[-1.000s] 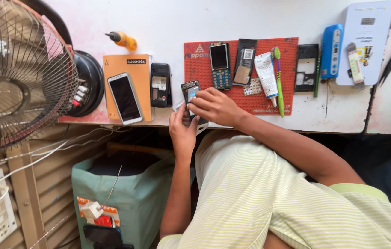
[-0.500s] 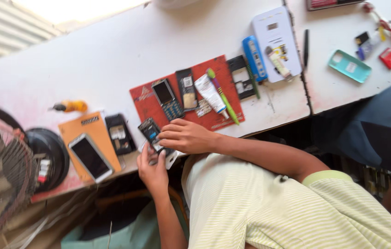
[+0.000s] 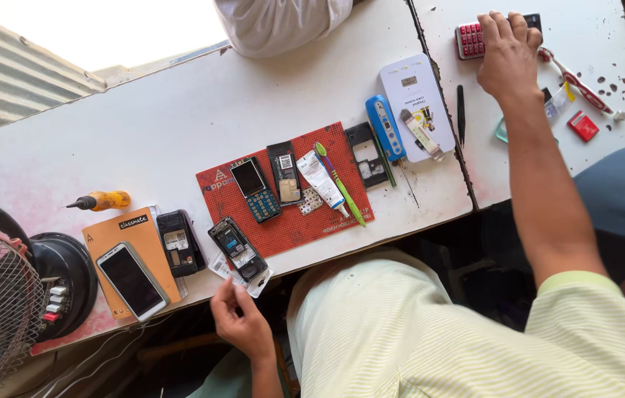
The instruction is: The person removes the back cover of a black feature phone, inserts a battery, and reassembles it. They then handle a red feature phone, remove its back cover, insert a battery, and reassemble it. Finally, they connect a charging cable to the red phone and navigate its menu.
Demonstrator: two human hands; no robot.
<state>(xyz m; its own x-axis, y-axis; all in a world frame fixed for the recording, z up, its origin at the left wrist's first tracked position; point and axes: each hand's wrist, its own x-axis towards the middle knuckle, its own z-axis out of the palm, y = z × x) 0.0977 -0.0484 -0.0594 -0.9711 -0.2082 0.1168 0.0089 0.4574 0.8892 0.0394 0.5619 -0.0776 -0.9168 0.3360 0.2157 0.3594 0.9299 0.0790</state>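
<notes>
My right hand (image 3: 508, 51) reaches far across the white table (image 3: 143, 133) and closes palm-down over a red keypad phone (image 3: 469, 38). My left hand (image 3: 239, 317) hovers at the table's near edge, fingers apart. Its fingertips touch a small clear packet (image 3: 257, 284) beneath an opened black phone (image 3: 237, 249). That phone lies on the corner of a red work mat (image 3: 305, 221). A keypad phone (image 3: 255, 189), a phone back (image 3: 284, 172), a white tube (image 3: 320, 177) and a green toothbrush (image 3: 342, 188) also lie on the mat.
An orange notebook (image 3: 110, 236) bears a smartphone (image 3: 133, 280); a black phone body (image 3: 178, 242), a yellow screwdriver (image 3: 102, 200) and a fan (image 3: 3, 295) stand left. A white box device (image 3: 408, 92), blue tool (image 3: 385, 125) and black frame (image 3: 366, 153) lie right. Another person's white sleeve (image 3: 283, 26) is opposite.
Both hands let go of the opened phone, which now lies on the mat. My right arm has stretched to the far right onto the red keypad phone. The view has swung.
</notes>
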